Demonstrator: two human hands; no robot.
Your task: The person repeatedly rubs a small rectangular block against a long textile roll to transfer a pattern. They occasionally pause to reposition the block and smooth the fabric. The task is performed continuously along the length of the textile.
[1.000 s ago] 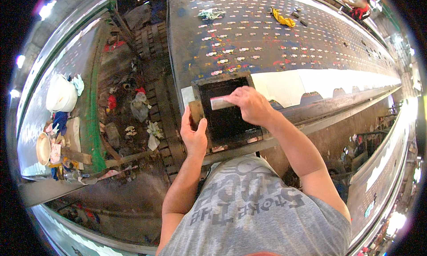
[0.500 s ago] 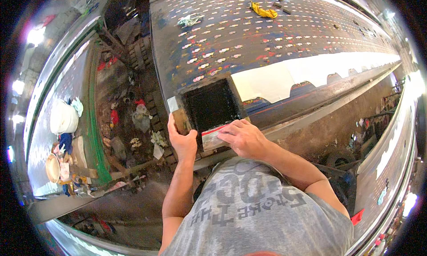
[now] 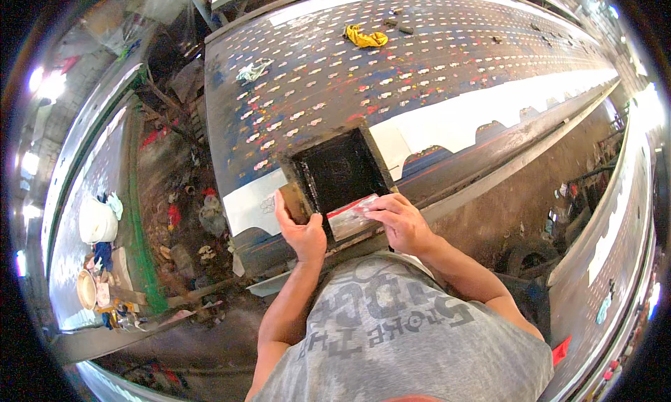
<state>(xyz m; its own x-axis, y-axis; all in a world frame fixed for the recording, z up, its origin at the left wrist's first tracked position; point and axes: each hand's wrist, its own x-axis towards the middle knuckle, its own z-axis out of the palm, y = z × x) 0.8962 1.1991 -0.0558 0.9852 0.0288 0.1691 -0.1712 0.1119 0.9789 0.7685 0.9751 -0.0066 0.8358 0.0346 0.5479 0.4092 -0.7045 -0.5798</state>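
A square screen frame (image 3: 374, 149) with a black inky middle (image 3: 335, 171) lies at the near edge of the long printing table (image 3: 279, 108), over a row of white cut panels (image 3: 454, 122). My left hand (image 3: 300, 231) is closed round the wooden block at the frame's left side (image 3: 294, 206), thumb at its corner. My right hand (image 3: 405, 227) grips a pale squeegee (image 3: 349, 219) with a red strip, lying along the frame's near side. A small printed mark shows on the white panel (image 3: 248, 206) left of the frame.
A yellow cloth (image 3: 363, 37), a pale rag (image 3: 251, 71) and small dark blocks lie farther back on the table. At left, another bench (image 3: 84, 171) holds a white bucket (image 3: 98, 220), basin and rags, with a littered walkway between. Another long table (image 3: 587, 255) runs at right.
The squeegee came from the screen's middle to its near side. The screen with both hands has since shifted rightward along the table, uncovering a printed white panel at left. The view has turned.
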